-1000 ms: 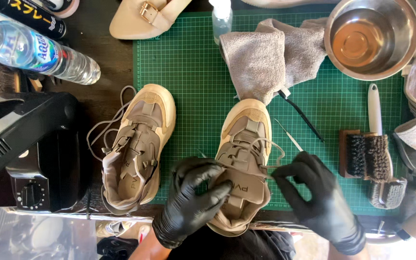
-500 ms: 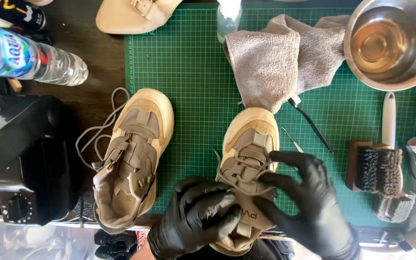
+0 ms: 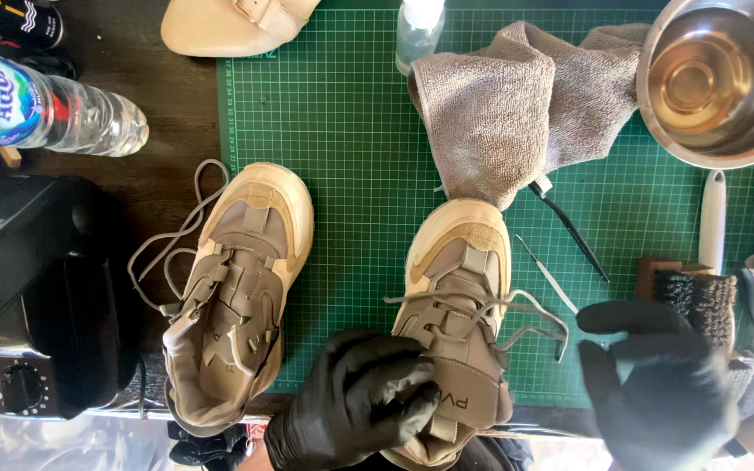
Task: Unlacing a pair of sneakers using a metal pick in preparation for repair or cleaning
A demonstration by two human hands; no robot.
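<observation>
Below, left hand [image 3: 351,401] gripping beige sneaker [image 3: 455,323] heel, right hand [image 3: 656,384] just beside it

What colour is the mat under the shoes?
Green, with a fine pale grid: the flat cutting mat under the beige lace-up shoes, seen best in the head view.

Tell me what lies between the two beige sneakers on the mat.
Only bare green cutting mat lies between the left sneaker and the right sneaker in the head view.
</observation>
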